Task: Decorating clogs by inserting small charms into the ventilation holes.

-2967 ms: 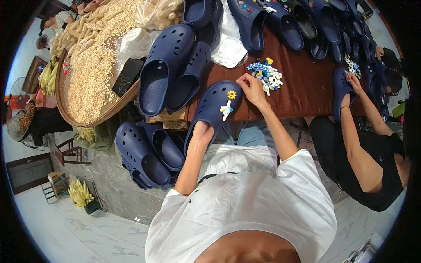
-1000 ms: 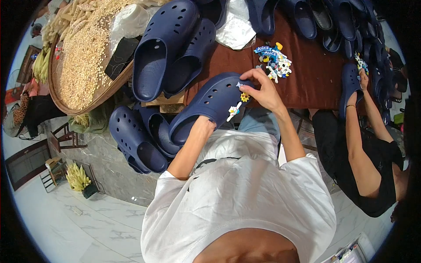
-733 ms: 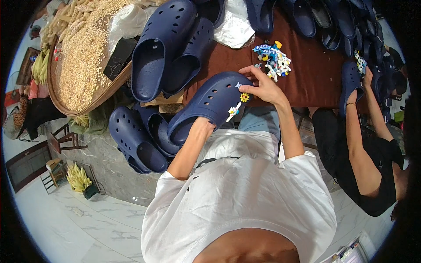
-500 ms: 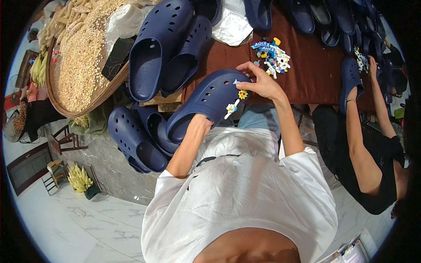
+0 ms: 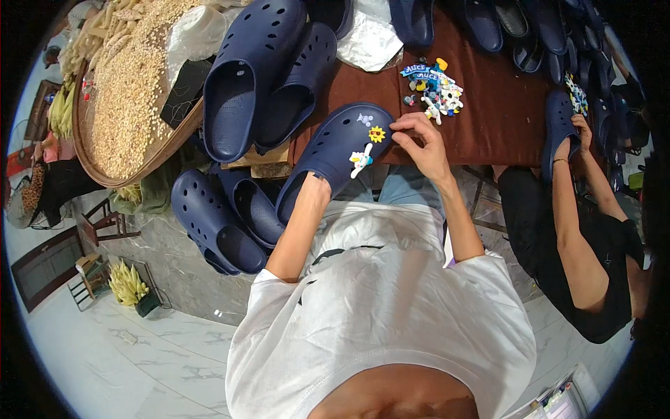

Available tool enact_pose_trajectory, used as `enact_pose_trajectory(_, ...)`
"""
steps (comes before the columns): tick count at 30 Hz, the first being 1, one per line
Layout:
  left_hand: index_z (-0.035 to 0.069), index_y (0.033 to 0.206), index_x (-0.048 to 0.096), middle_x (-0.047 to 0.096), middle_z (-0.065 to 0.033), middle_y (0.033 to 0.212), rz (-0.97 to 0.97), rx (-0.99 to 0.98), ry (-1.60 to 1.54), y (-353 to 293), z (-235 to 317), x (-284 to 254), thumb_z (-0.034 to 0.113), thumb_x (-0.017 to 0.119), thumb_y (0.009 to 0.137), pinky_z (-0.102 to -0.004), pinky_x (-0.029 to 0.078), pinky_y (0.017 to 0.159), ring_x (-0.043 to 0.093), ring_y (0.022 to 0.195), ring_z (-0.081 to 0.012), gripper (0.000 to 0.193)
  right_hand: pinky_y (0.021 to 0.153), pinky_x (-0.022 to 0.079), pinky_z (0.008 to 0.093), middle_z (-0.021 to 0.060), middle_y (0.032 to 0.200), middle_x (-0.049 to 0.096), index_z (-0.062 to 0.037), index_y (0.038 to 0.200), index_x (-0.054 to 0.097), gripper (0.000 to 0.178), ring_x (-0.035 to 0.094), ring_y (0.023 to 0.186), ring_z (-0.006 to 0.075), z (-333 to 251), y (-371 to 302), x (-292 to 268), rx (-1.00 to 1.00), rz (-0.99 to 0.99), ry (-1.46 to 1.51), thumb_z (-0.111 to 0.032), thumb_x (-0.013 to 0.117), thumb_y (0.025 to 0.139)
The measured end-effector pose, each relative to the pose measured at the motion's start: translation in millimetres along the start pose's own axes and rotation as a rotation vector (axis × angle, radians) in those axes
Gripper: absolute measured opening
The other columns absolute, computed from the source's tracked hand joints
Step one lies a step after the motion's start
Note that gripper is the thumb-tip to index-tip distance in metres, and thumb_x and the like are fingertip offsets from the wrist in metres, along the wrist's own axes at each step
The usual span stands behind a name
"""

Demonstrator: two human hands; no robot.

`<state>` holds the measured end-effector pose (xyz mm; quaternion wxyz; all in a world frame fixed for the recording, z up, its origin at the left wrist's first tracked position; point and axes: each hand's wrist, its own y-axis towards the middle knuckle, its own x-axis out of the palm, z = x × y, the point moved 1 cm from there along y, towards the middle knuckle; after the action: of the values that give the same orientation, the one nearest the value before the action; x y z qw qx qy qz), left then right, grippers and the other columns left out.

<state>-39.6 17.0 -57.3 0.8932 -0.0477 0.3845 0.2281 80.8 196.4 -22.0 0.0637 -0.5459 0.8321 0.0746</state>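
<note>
Clog charms point(image 5: 377, 134) now further left

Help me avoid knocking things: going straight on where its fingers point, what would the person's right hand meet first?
Most likely the toe end of the navy clog on the left hand: the right hand is right beside it, perhaps already touching; depth leaves that unclear.

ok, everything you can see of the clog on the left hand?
Navy clog, rubbery-looking, rounded toe, vent holes on top. Three charms on it: pale one, yellow flower, mostly white figure. Held across the near edge of the table, toe angled away and rightward. Left hand inside; right hand by the toe, contact unclear.
</note>
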Motion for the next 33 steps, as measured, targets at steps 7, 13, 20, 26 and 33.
enact_pose_trajectory(7,0.007,0.126,0.059,0.060,-0.0146,0.127,-0.016,-0.311,-0.520,-4,3,1,0.015,0.054,0.097,-0.0447,0.053,0.088,0.057,0.115,-0.0281,0.030,0.084,0.047,0.0317,0.0053,0.102,0.056,-0.0086,0.103,0.072,0.026,0.057,0.096,0.0187,-13,-2,10,-0.038,0.073,-0.197,-0.015,0.079,0.078)
enact_pose_trajectory(13,0.004,0.125,0.059,0.063,-0.0118,0.124,0.071,-0.216,-0.685,2,-13,10,0.009,0.058,0.094,-0.0368,0.054,0.087,0.061,0.108,-0.0228,0.031,0.090,0.044,0.0371,0.0081,0.106,0.052,-0.0101,0.104,0.071,0.032,0.053,0.103,0.0246,-22,-1,22,-0.223,0.086,-0.422,-0.021,0.081,0.075)
enact_pose_trajectory(20,0.004,0.125,0.059,0.063,-0.0116,0.123,0.094,-0.283,-0.771,-8,-9,1,0.008,0.058,0.094,-0.0363,0.054,0.087,0.062,0.107,-0.0225,0.031,0.085,0.047,0.0361,0.0092,0.106,0.056,-0.0076,0.104,0.070,0.024,0.057,0.100,0.0257,-15,-1,10,-0.104,0.083,-0.288,-0.017,0.075,0.083)
enact_pose_trajectory(26,0.004,0.124,0.060,0.064,-0.0114,0.122,0.122,-0.353,-0.844,-21,-2,-5,0.008,0.058,0.094,-0.0359,0.054,0.086,0.062,0.106,-0.0222,0.031,0.081,0.049,0.0385,0.0131,0.100,0.061,-0.0047,0.102,0.067,0.015,0.060,0.095,0.0319,14,33,-13,-0.191,0.266,-0.593,-0.008,0.065,0.088)
enact_pose_trajectory(33,0.003,0.124,0.060,0.064,-0.0112,0.121,0.169,-0.446,-0.926,-33,7,-8,0.008,0.058,0.093,-0.0354,0.054,0.086,0.062,0.104,-0.0219,0.031,0.080,0.047,0.0441,0.0124,0.096,0.058,-0.0059,0.104,0.066,0.025,0.058,0.095,0.0333,33,45,-17,-0.180,0.211,-1.004,-0.010,0.073,0.081)
